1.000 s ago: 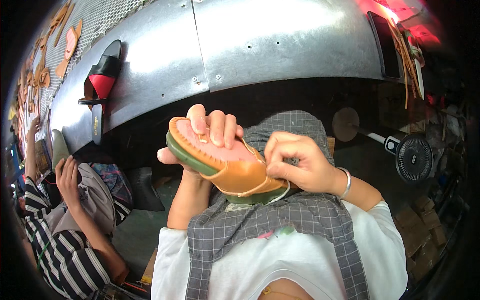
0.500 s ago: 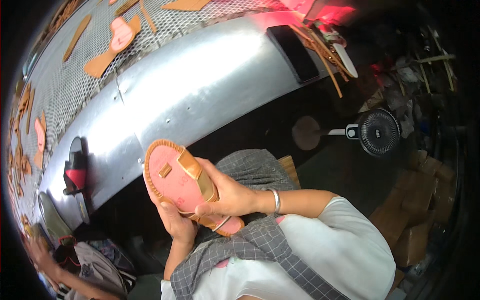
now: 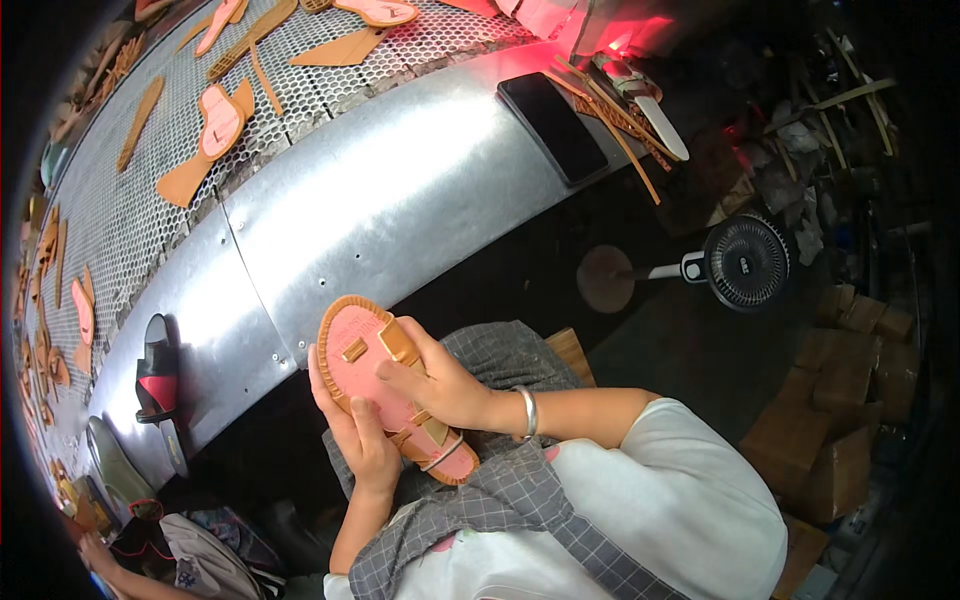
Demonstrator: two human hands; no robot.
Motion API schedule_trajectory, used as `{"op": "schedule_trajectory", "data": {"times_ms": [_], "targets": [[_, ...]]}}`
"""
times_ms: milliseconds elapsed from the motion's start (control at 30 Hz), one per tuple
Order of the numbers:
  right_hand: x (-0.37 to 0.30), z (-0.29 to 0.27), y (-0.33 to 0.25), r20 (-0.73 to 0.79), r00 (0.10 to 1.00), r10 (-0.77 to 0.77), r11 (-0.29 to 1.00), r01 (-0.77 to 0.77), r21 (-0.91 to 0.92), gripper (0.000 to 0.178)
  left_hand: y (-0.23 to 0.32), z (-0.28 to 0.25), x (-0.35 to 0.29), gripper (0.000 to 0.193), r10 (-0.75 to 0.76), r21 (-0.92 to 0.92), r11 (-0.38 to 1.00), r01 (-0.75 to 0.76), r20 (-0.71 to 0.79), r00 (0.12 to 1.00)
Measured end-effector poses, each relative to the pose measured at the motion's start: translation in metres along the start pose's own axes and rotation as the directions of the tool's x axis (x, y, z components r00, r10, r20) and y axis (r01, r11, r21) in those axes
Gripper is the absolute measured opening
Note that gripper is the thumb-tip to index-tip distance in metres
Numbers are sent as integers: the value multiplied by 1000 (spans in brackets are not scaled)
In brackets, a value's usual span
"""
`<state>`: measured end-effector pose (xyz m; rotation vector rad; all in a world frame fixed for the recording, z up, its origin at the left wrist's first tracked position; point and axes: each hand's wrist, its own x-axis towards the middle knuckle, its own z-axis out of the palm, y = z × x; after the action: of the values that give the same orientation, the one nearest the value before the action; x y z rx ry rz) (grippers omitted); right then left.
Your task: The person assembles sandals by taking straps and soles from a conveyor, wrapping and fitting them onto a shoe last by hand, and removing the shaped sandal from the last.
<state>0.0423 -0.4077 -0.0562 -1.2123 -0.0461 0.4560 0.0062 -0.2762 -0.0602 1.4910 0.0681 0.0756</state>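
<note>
Above my lap, both hands grip a sandal sole [image 3: 355, 378] with a pink top, a tan stitched-looking rim and tan strap pieces. My left hand [image 3: 358, 440] is closed along its left side, with the thumb resting on the pink face. From the right, my right hand [image 3: 440, 385] is wrapped round the other edge, its thumb pressed on the pink surface beside a tan strap. A thin pale band [image 3: 441, 452] crosses the sole near its lower end. The fingers beneath the sole are hidden.
A metal ledge [image 3: 345, 190] borders a mesh conveyor [image 3: 300, 55] carrying pink-and-tan shoe parts [image 3: 218, 122]. On the ledge lie a phone [image 3: 553, 128] and a black sandal [image 3: 157, 375]. A small fan [image 3: 745, 262] and cardboard boxes [image 3: 845, 385] stand right; another person's arm [image 3: 125, 575] shows lower left.
My right hand has shifted: its thumb now lies higher, on the pink face. The sole is slightly lower and further right in view. Parts on the mesh appear shifted with the view.
</note>
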Motion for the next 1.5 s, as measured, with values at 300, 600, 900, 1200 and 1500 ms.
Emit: {"op": "schedule_trajectory", "data": {"times_ms": [300,600,900,1200,1500], "targets": [[-11,-19,12,108,994,8,1000,-10,26,69,-12,1,-5,82,-64,-123,990,71,60,996],[-25,-36,18,188,982,4,995,15,-101,93,-24,-14,-23,105,-62,93,995,44,200,978],[-32,-37,50,66,996,-53,977,66,-205,75,-14,-31,-6,142,-43,-60,995,73,400,915],[-31,-3,-12,350,925,148,971,-69,-227,92,18,-29,-6,97,-34,-200,978,53,93,995],[-23,-26,-25,629,711,313,889,-453,70,98,97,-144,106,68,7,-662,750,-12,-10,1000]]}}
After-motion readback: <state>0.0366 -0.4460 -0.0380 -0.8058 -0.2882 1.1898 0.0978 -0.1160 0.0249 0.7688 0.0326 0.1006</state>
